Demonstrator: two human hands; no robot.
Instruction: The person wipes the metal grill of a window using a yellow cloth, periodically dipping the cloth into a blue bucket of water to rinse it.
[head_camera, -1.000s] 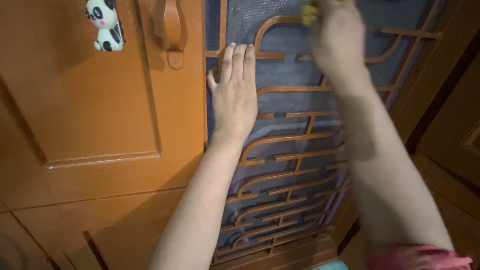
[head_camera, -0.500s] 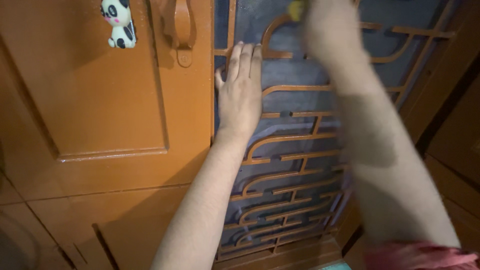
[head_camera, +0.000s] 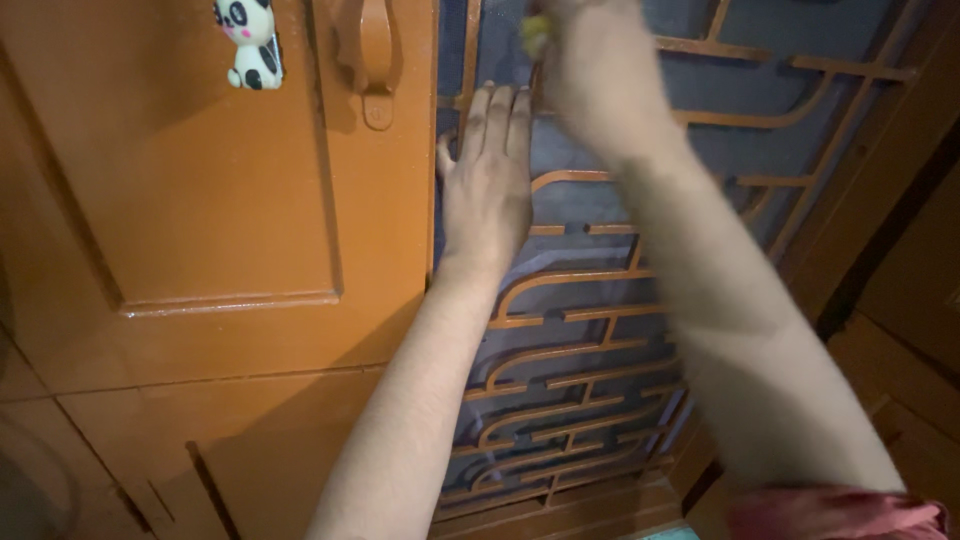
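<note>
The right hand (head_camera: 590, 75) is closed around a small yellow cloth (head_camera: 535, 32) and presses it on the grille (head_camera: 600, 330), at the top, just right of the door edge. The left hand (head_camera: 487, 180) lies flat and released on the grille, fingers together, just below the cloth. Left of the grille are the orange door (head_camera: 220, 200), its handle (head_camera: 372, 55) and a panda figure (head_camera: 250, 42).

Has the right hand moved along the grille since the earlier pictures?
Yes. The right hand with the yellow thing has moved left, toward the left hand, which stays flat on the grille.
</note>
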